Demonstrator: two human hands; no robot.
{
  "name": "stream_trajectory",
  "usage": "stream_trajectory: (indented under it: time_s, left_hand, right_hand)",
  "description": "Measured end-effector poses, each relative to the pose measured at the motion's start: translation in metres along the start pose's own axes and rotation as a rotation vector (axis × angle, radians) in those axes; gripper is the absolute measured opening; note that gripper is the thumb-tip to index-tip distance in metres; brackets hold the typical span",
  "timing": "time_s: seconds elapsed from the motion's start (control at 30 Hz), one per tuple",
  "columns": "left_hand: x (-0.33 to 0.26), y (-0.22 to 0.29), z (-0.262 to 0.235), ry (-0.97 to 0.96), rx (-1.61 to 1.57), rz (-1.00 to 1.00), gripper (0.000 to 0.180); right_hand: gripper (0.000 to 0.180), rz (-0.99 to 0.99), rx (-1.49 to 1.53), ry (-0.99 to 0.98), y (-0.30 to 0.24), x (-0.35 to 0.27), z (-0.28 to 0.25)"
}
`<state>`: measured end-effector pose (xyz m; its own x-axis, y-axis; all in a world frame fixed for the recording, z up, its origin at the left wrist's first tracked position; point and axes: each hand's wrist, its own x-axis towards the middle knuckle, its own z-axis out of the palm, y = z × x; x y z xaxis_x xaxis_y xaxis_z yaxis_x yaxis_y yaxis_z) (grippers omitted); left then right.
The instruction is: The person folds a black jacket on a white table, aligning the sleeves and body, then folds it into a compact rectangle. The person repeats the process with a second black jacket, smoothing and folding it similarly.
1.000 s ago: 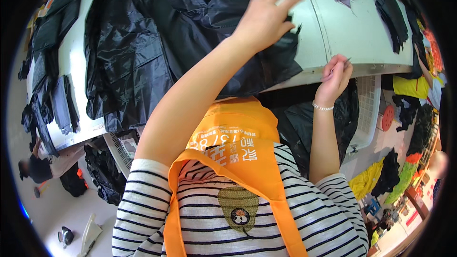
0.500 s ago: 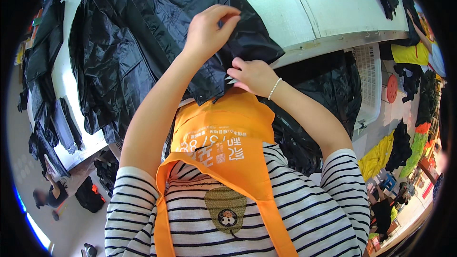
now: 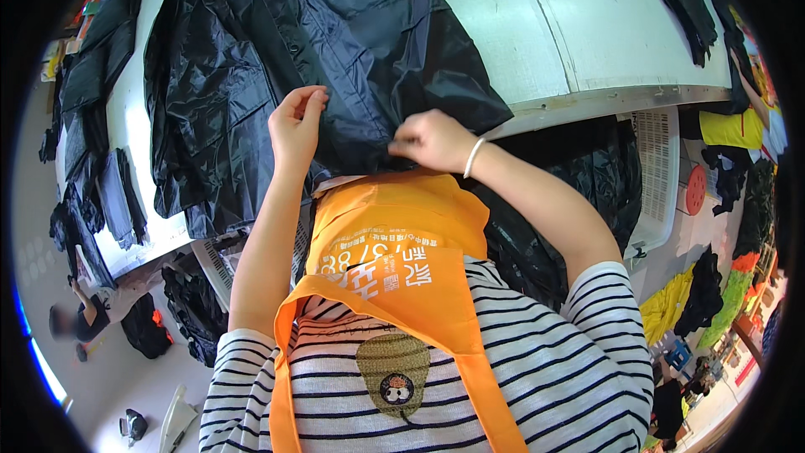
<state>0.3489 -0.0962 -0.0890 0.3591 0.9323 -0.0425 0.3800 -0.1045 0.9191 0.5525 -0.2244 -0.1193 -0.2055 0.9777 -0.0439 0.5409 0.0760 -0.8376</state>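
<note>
Glossy black fabric garment (image 3: pixel 348 54) lies spread across the pale, flat-topped table (image 3: pixel 520 25), at 11 o'clock in your view. Your left hand (image 3: pixel 293 130) shows over it at 10 o'clock, narrow, thumb and fingertips drawn together. Your right hand (image 3: pixel 436 141), blurred at 1 o'clock, curls near the garment's lower edge; its grip cannot be told. White perforated plastic crate (image 3: pixel 652 147) stands at 3 o'clock.

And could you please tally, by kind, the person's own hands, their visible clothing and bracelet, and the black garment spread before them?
Bare left hand and bare right hand: 2
Shiny black garment on the pale table: 1
Orange cloth apron: 1
White shirt with thin black stripes: 1
Thin white bracelet: 1
Total: 6
</note>
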Motion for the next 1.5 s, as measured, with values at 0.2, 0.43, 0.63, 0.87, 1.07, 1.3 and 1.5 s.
stream_trajectory:
  time_s: [0.2, 0.43, 0.63, 0.87, 1.07, 1.3, 1.5]
  left_hand:
    - [-0.033, 0.035, 0.053, 0.001, 0.128, 0.275, 0.011]
    - [-0.025, 0.036, 0.147, -0.507, 0.525, 0.437, 0.029]
    - [-0.012, 0.027, 0.153, -0.633, 0.463, 0.256, 0.027]
    - [-0.008, -0.033, 0.155, -0.942, 0.019, -0.131, 0.027]
    - [0.003, -0.018, 0.156, -1.041, 0.08, -0.049, 0.025]
    - [-0.01, -0.016, 0.164, -1.014, 0.141, 0.051, 0.022]
    - [-0.013, -0.012, 0.164, -0.961, 0.193, 0.138, 0.02]
  right_hand:
    - [0.034, 0.608, 1.029, 0.704, 0.043, 0.005, -0.128]
    - [0.025, 0.592, 1.091, 1.001, 0.084, -0.045, -0.146]
    - [0.031, 0.585, 0.778, 0.84, 0.026, -0.099, -0.092]
    - [0.021, 0.479, 0.209, 0.586, 0.017, -0.124, -0.019]
    - [0.022, 0.456, 0.054, 0.41, -0.004, -0.113, -0.038]
    - [0.023, 0.479, -0.051, 0.384, 0.006, -0.111, -0.044]
    - [0.018, 0.497, -0.116, 0.444, 0.002, -0.111, -0.045]
